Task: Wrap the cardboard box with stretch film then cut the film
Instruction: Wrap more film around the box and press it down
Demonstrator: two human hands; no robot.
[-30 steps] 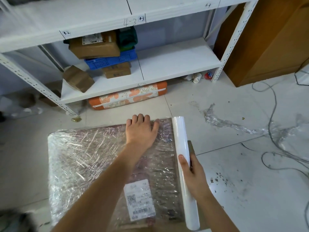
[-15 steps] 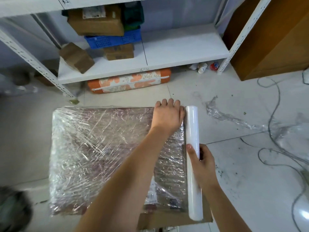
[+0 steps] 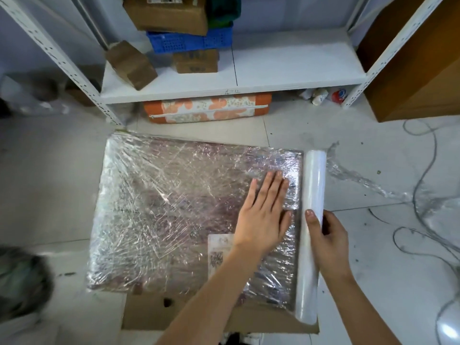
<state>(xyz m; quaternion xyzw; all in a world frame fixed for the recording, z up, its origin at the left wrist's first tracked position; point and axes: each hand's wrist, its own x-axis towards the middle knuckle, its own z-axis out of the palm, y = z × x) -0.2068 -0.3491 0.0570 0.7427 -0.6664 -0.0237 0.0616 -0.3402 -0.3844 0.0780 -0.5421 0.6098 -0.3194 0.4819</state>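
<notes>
Flat brown cardboard box [image 3: 174, 220], covered in crinkled clear film, lying on pale floor tiles [image 3: 373, 282]; left hand [image 3: 263, 215] pressing its top, fingers straight; right hand [image 3: 326, 235] grasping white cylindrical stretch-film roll [image 3: 312, 195] along box's right edge.

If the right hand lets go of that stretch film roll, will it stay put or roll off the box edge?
The stretch film roll is a smooth cylinder lying along the right edge of the wrapped cardboard box, so it would probably roll off sideways. The right hand grips it mid-length, which suggests it is stiff. The film joining it to the box may limit how far it travels.
</notes>
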